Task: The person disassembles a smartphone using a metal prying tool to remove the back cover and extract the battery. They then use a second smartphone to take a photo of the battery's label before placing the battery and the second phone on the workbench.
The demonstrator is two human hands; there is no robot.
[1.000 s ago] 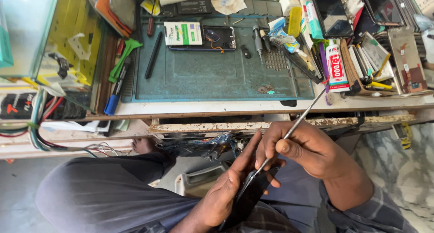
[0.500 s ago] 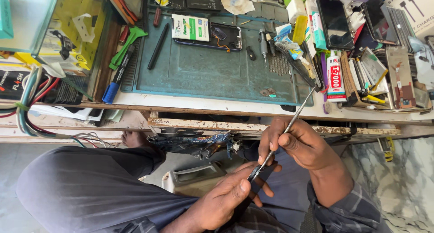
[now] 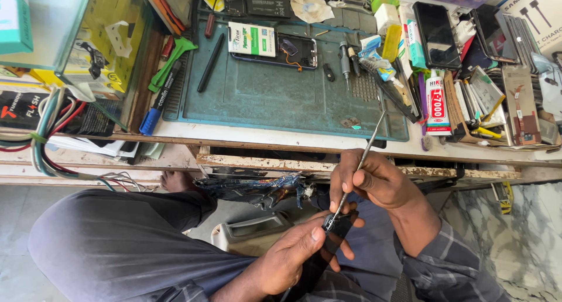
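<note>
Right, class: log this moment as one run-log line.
left hand: holds dark phone part | right hand: holds thin metal tool, tip on part | place: lap, below green work mat

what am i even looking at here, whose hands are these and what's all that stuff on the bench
This is one picture from a camera worn on a person's head, looking down at their own lap and workbench. No machine is involved, only two bare hands. The left hand holds a dark, flat phone-like part over the lap. The right hand grips a thin metal tool like a pen, its tip on that part's top edge. Ahead is a teal work mat with an opened phone on it, a black pen-like tool and small drivers. A glue tube and more phones crowd the right side; cables hang at left.
</note>
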